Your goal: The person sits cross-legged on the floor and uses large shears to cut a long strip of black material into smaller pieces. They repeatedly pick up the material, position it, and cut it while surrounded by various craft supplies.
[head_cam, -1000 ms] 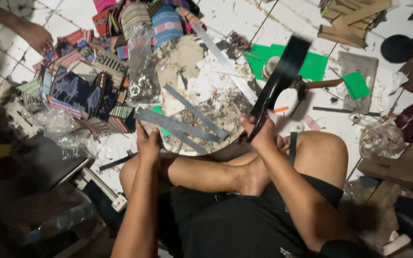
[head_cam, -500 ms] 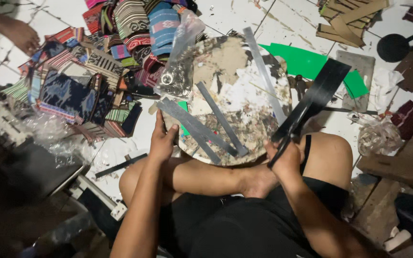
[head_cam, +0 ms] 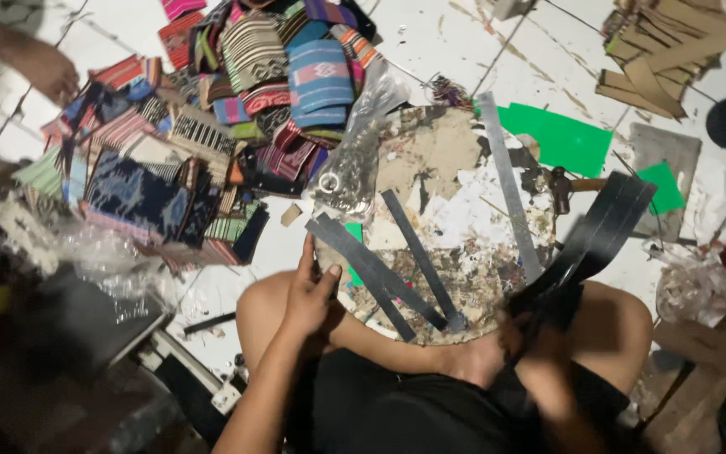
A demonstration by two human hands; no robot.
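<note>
I sit cross-legged on the floor behind a round, paint-stained board (head_cam: pixel 430 176). My left hand (head_cam: pixel 308 294) pinches the near end of a grey strip (head_cam: pixel 376 269) that lies slantwise across the board. Beside it a second grey strip (head_cam: pixel 422 256) rests flat, and a long pale metal ruler (head_cam: pixel 510 189) runs along the board's right side. My right hand (head_cam: pixel 539 332), blurred, grips a bundle of black strips (head_cam: pixel 602 231) that points up and to the right.
A heap of striped woven fabric pieces (head_cam: pixel 237 101) fills the upper left, with a clear plastic bag (head_cam: pixel 359 160) at its edge. Green sheets (head_cam: pixel 560 139) lie right of the board, cardboard scraps (head_cam: pixel 665 50) at top right. Another person's hand (head_cam: pixel 48 71) reaches in at top left.
The view has shifted, so the board sits lower and nearer the centre. My right hand has dropped toward my knee with the black strips. My left hand stays on the grey strip.
</note>
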